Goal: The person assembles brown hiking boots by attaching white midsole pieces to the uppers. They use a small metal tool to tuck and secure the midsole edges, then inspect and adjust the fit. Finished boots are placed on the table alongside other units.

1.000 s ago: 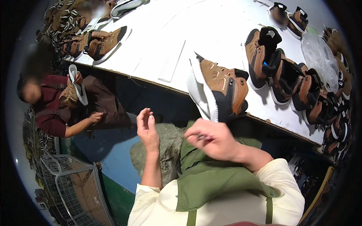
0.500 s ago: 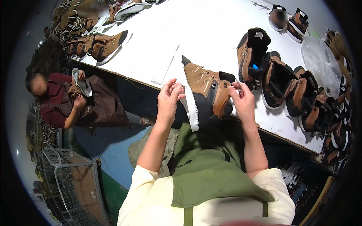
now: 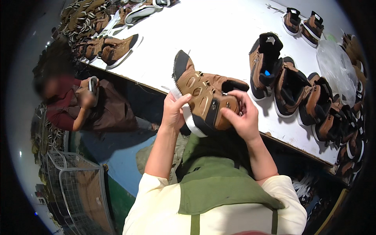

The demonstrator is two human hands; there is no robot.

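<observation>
A brown and black high-top shoe point(image 3: 201, 92) is held in front of me, over the table's near edge. Its black toe points up and away, and a white sole strip runs along its left side. My left hand point(image 3: 174, 111) is closed on that sole edge, thumb pressed against the upper. On the heel and ankle side, my right hand point(image 3: 243, 113) grips the shoe near the collar, thumb on the brown side and fingers behind it. The fingers' far ends are partly hidden by the shoe.
The white table point(image 3: 219, 35) bears a row of similar shoes point(image 3: 290, 88) at right, a clear plastic bag point(image 3: 337, 70) and more shoes point(image 3: 117, 49) at far left. A seated co-worker point(image 3: 94, 105) handles a shoe beyond the table's left edge, near a wire cart point(image 3: 80, 192).
The shoe has turned, showing more of its lacing side, and its toe has tipped left. Both hands now grip it more fully. The co-worker's shoe has shifted.
</observation>
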